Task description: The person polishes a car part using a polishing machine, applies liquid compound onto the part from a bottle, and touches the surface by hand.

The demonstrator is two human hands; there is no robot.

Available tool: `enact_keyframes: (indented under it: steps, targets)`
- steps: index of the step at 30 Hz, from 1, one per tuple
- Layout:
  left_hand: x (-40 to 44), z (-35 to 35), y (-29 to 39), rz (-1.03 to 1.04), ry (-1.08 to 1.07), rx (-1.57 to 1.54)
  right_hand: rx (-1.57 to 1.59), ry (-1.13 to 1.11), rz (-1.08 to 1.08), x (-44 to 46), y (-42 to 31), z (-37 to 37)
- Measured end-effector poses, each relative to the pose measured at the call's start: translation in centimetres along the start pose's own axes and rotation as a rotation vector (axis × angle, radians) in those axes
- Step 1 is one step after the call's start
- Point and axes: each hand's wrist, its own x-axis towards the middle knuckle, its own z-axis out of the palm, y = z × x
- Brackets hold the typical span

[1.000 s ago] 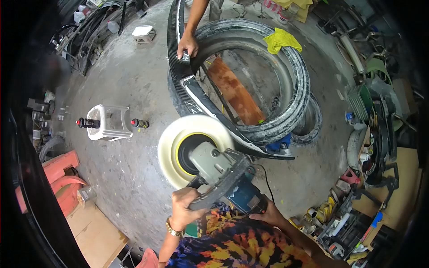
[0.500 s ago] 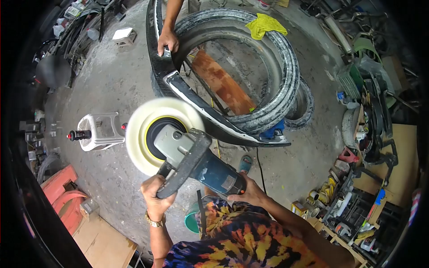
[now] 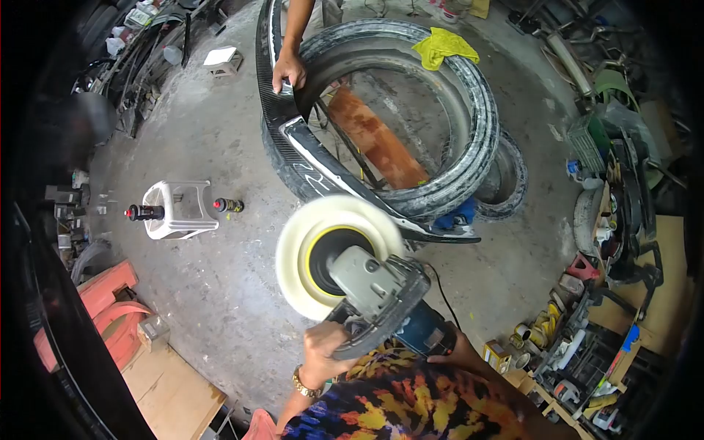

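Observation:
An electric polisher [image 3: 367, 282] with a round cream pad [image 3: 293, 257] is held in front of my body. My left hand [image 3: 326, 353] is wrapped round its black loop handle, a gold watch on the wrist. My right hand [image 3: 456, 347] grips the blue body at the rear end, its fingers partly hidden. The pad's rim looks smeared, as if spinning. Just beyond it lies a long curved carbon-fibre car part [image 3: 282, 110], its lower stretch close to the pad; I cannot tell whether they touch. Another person's hand [image 3: 290, 70] presses on the part from above.
Large stacked tyres [image 3: 484, 110] support the part, with a yellow cloth [image 3: 446, 48] on top. To the left, a white stool [image 3: 180, 226] lies on its side near two dark bottles [image 3: 229, 204]. Car parts and cans [image 3: 539, 334] crowd the right. A power cord [image 3: 444, 293] trails beside the polisher.
The polisher, in both my hands, has moved right and down in view, nearer my body. A bottle it partly covered now shows fully. The whole view has shifted slightly.

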Motion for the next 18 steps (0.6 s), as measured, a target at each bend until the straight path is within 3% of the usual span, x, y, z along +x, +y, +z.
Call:
enact_keyframes:
  steps: [3, 10, 17, 18]
  targets:
    - [-0.4, 1.0, 0.4, 0.028, -0.009, -0.044, -0.111, 0.048, -0.021, -1.4, 1.6, -0.5]
    - [0.3, -0.6, -0.9, 0.018, 0.023, -0.018, -0.030, 0.026, -0.085, 0.6, -0.1, 0.5]
    - [2.9, -5.6, -4.4, 0.006, 0.177, 0.048, -0.075, 0.020, -0.175, 6.1, -5.2, 3.8]
    - [3.0, -6.4, -5.4, 0.013, 0.188, 0.074, -0.065, -0.049, -0.070, 6.5, -8.1, 3.9]
